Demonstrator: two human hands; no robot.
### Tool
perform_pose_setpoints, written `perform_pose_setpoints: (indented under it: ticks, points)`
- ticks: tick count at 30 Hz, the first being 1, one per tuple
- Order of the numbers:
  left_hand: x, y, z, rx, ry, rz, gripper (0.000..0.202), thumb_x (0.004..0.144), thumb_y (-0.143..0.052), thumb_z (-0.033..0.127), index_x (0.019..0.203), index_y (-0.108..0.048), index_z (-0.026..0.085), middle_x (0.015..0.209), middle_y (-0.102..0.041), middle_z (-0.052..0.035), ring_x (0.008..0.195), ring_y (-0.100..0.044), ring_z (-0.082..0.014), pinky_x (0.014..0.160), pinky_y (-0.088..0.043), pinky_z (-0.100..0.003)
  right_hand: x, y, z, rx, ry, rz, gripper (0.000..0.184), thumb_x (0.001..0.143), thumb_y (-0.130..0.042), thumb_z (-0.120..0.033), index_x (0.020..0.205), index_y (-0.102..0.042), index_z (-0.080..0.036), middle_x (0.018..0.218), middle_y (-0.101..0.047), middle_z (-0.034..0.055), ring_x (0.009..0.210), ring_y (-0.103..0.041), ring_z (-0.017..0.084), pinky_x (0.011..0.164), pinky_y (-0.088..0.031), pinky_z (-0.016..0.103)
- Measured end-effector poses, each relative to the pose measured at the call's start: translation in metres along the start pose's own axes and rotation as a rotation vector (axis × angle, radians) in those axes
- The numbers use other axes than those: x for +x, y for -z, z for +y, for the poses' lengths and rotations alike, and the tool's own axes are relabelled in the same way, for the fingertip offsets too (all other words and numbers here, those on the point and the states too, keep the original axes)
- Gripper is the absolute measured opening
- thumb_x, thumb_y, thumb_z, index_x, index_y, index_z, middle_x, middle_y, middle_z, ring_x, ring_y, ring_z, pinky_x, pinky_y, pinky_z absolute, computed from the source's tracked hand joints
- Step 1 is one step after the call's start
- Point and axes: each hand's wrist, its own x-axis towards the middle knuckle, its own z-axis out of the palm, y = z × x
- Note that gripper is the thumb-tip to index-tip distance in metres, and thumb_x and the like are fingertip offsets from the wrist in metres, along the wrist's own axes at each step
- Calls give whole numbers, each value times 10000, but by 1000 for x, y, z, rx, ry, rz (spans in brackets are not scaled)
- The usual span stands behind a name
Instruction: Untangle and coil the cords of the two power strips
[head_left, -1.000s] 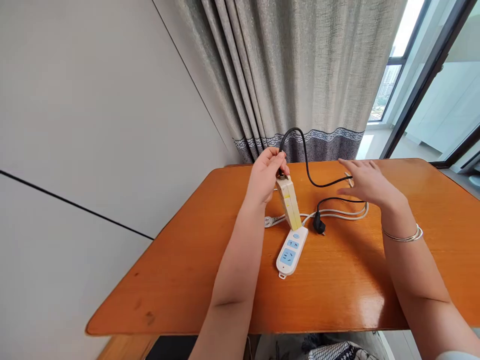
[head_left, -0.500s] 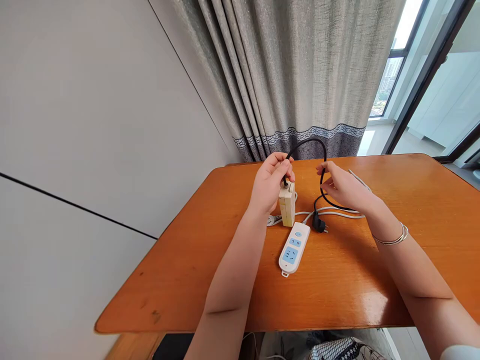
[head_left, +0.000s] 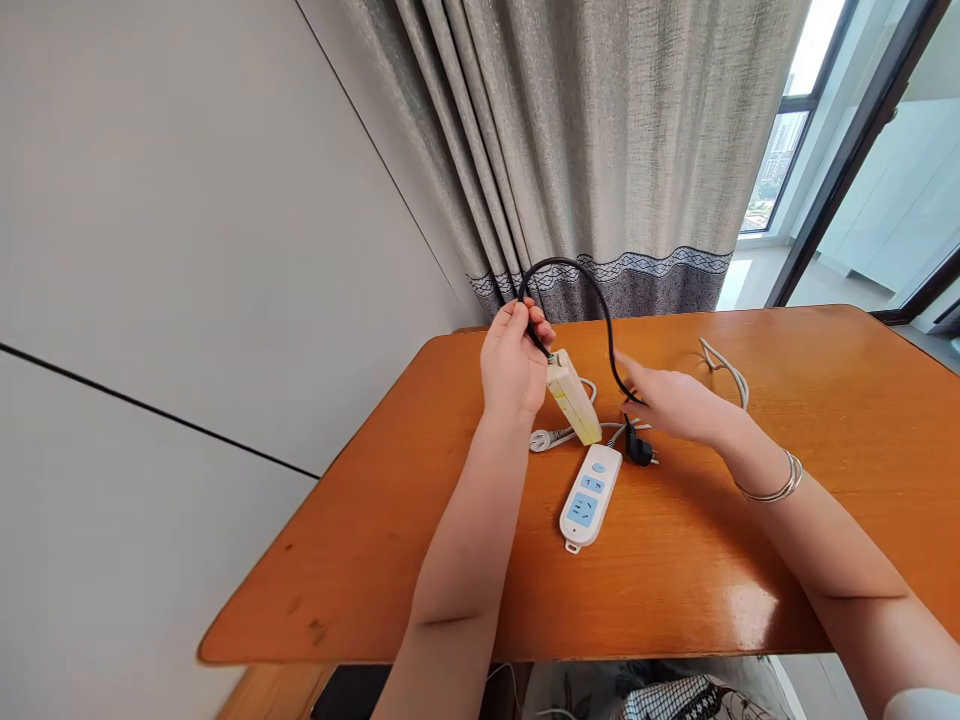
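My left hand is closed round the top end of a cream power strip, which stands tilted with its lower end on the orange table. A black cable arches from that top end over to my right hand, whose fingers pinch it. The cable's black plug lies on the table just below my right hand. A white power strip with blue sockets lies flat in front of the cream one.
A white cable loops on the table behind my right hand, and a white plug lies by my left wrist. A grey curtain hangs behind the table, with a wall at left and a window at right.
My left hand has tilted the cream strip and moved its top end left. My right hand has slid down the black cable toward the table, and the cable's arch has shifted left.
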Motion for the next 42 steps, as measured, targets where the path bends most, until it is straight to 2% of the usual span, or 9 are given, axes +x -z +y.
perform_pose_setpoints:
  ticks: [2, 5, 9, 17, 21, 25, 30, 35, 42]
  points:
    - [4, 4, -2, 12, -9, 31, 199, 871, -699, 342, 859, -543, 219, 806, -661, 17, 632, -581, -69, 633, -474, -201, -2, 1, -6, -216, -19, -28, 506, 953, -488, -189, 1458, -484, -155, 956, -769, 162, 816, -737, 292, 636, -500, 336]
    - [2, 3, -3, 52, -8, -18, 200, 882, -677, 353, 873, -527, 222, 890, -728, 0, 639, -602, -74, 651, -492, -211, -5, 6, -13, -376, -77, 47, 318, 974, -464, -177, 1191, -697, -175, 885, -750, 161, 702, -710, 258, 541, -399, 306]
    - [-11, -8, -2, 116, 3, -163, 212, 900, -654, 370, 896, -497, 229, 898, -746, -5, 677, -661, -97, 699, -525, -234, -9, 14, -22, -365, -8, 231, 301, 1012, -463, -237, 924, -748, -194, 830, -715, 107, 671, -652, 213, 551, -331, 309]
    - [-29, -22, -5, 175, -1, -467, 401, 840, -724, 548, 910, -484, 234, 833, -731, -12, 845, -729, -180, 800, -557, -310, -14, 15, -26, -194, 255, 643, 413, 1063, -397, -390, 979, -767, -227, 812, -669, 69, 725, -587, 183, 674, -394, 321]
    - [-37, -25, -6, 193, 41, -573, 429, 798, -758, 571, 915, -539, 221, 706, -636, 29, 625, -623, -112, 606, -512, -227, -13, 15, -22, -176, 262, 778, 346, 1034, -479, -447, 974, -765, -260, 828, -680, 55, 757, -582, 186, 732, -419, 333]
    - [-42, -27, -7, 176, 154, -620, 443, 790, -756, 578, 929, -536, 219, 591, -483, 86, 422, -388, -50, 394, -307, -174, -9, 16, -14, -160, 265, 969, 302, 972, -590, -499, 1062, -747, -258, 988, -687, 80, 925, -607, 224, 841, -446, 370]
    - [-42, -28, -5, 89, 239, -618, 452, 764, -786, 549, 870, -505, 210, 545, -423, 109, 372, -283, -23, 380, -241, -158, -4, 21, 3, -137, 247, 972, 338, 956, -605, -520, 1159, -714, -273, 1151, -680, 106, 1085, -624, 264, 940, -478, 424]
    - [-41, -28, -1, 61, 276, -643, 461, 787, -747, 588, 839, -490, 208, 460, -331, 128, 358, -193, -27, 377, -165, -149, -2, 24, 17, -91, 308, 996, 274, 1010, -546, -429, 1103, -727, -245, 1099, -705, 94, 982, -679, 207, 832, -550, 335]
    - [-44, -30, 2, 148, 266, -676, 542, 797, -660, 707, 778, -469, 200, 452, -415, 95, 364, -208, -35, 378, -176, -174, -3, 23, 14, -158, 314, 999, 267, 1031, -525, -363, 1095, -740, -219, 988, -760, 80, 839, -702, 173, 742, -543, 285]
